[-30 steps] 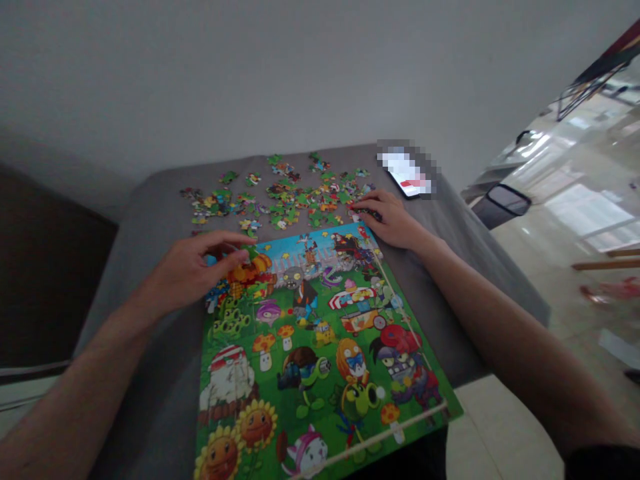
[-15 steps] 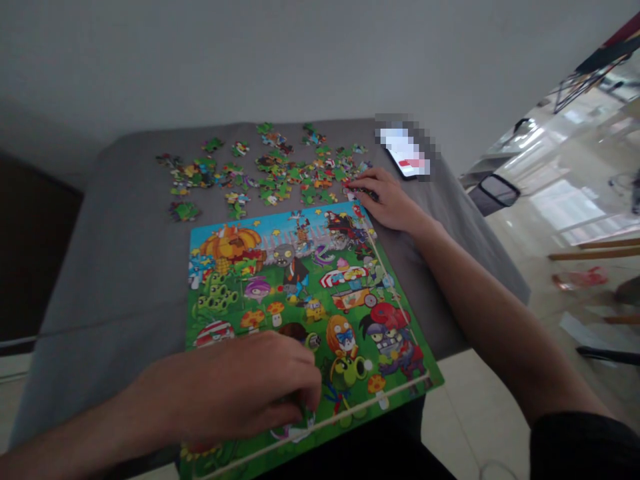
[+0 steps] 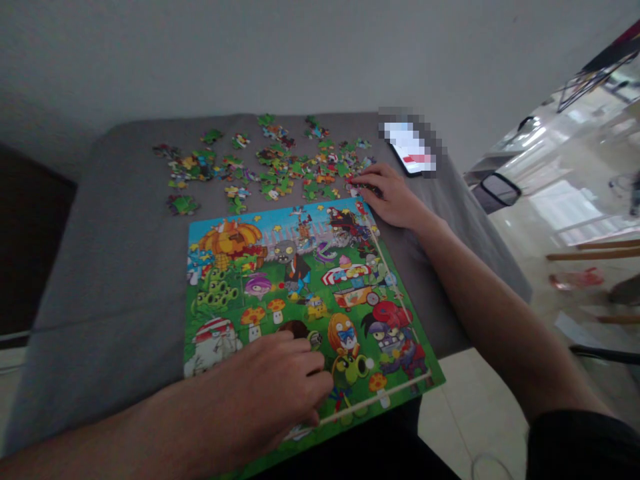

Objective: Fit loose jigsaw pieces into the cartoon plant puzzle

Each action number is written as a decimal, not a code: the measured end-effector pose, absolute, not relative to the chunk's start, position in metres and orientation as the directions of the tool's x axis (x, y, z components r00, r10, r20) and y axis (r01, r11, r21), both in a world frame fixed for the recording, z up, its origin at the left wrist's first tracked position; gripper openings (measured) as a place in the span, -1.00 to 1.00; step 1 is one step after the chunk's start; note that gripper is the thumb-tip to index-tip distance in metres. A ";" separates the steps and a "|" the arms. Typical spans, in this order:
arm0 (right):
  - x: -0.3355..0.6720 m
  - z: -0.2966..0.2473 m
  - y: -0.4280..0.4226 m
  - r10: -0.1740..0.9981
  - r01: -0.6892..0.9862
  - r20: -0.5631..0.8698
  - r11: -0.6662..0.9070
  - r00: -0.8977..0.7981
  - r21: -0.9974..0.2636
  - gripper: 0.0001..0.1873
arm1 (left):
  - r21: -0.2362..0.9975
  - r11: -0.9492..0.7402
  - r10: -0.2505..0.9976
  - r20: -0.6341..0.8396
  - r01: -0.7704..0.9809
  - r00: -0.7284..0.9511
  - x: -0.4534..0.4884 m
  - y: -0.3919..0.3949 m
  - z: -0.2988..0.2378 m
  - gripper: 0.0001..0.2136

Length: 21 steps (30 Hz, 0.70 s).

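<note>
A colourful cartoon puzzle board (image 3: 300, 293) lies on a grey table (image 3: 110, 267), its near edge hanging over the table's front. My left hand (image 3: 280, 390) rests on the board's near part, fingers curled and pressed down on the picture; whatever is under them is hidden. My right hand (image 3: 393, 197) lies at the board's far right corner, fingers bent over loose puzzle pieces (image 3: 280, 170) spread across the far side of the table. What its fingertips touch is too small to name.
A phone (image 3: 410, 150) with a lit screen lies at the table's far right corner. A pale wall stands behind the table. To the right is a shiny tiled floor with a dark bin (image 3: 497, 190) and wooden furniture legs (image 3: 595, 253).
My left hand has come from the board's far left corner down to its near part. The right hand stays by the loose pieces. The view has tilted a little.
</note>
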State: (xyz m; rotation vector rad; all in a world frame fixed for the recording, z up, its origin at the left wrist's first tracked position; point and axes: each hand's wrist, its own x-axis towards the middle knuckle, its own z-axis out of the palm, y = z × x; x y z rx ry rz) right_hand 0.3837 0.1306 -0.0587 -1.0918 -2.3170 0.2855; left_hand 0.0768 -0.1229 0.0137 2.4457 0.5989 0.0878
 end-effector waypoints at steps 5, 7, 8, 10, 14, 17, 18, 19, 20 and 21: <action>0.384 -0.056 0.130 0.750 0.633 0.395 0.661 -0.531 -0.403 -0.61 | 0.557 -0.740 0.437 -0.026 0.376 0.899 0.078 -0.123 0.009 -0.76; 0.385 -0.056 0.130 0.745 0.623 0.400 0.666 -0.533 -0.409 -0.60 | 0.583 -0.723 0.429 -0.043 0.371 0.902 0.075 -0.117 0.010 -0.79; 0.385 -0.057 0.130 0.745 0.620 0.400 0.666 -0.534 -0.414 -0.60 | 0.594 -0.713 0.433 -0.045 0.373 0.900 0.073 -0.113 0.012 -0.81; 0.385 -0.057 0.130 0.749 0.617 0.393 0.663 -0.534 -0.425 -0.60 | 0.605 -0.700 0.447 -0.044 0.380 0.894 0.069 -0.105 0.015 -0.82; 0.385 -0.056 0.131 0.757 0.619 0.380 0.653 -0.531 -0.436 -0.59 | 0.601 -0.699 0.423 -0.090 0.388 0.902 0.065 -0.098 0.017 -0.75; 0.385 -0.055 0.131 0.757 0.621 0.373 0.653 -0.536 -0.433 -0.58 | 0.601 -0.698 0.416 -0.099 0.388 0.904 0.067 -0.102 0.014 -0.74; 0.385 -0.054 0.131 0.759 0.624 0.369 0.651 -0.537 -0.432 -0.57 | 0.602 -0.698 0.420 -0.095 0.388 0.903 0.069 -0.104 0.013 -0.75; 0.385 -0.054 0.131 0.761 0.627 0.365 0.649 -0.537 -0.430 -0.57 | 0.602 -0.699 0.424 -0.087 0.386 0.902 0.070 -0.105 0.012 -0.76; 0.385 -0.053 0.130 0.763 0.631 0.361 0.647 -0.536 -0.428 -0.58 | 0.599 -0.703 0.427 -0.074 0.383 0.901 0.071 -0.107 0.011 -0.76; 0.385 -0.053 0.130 0.764 0.635 0.358 0.645 -0.536 -0.425 -0.58 | 0.596 -0.708 0.430 -0.064 0.380 0.901 0.073 -0.107 0.011 -0.77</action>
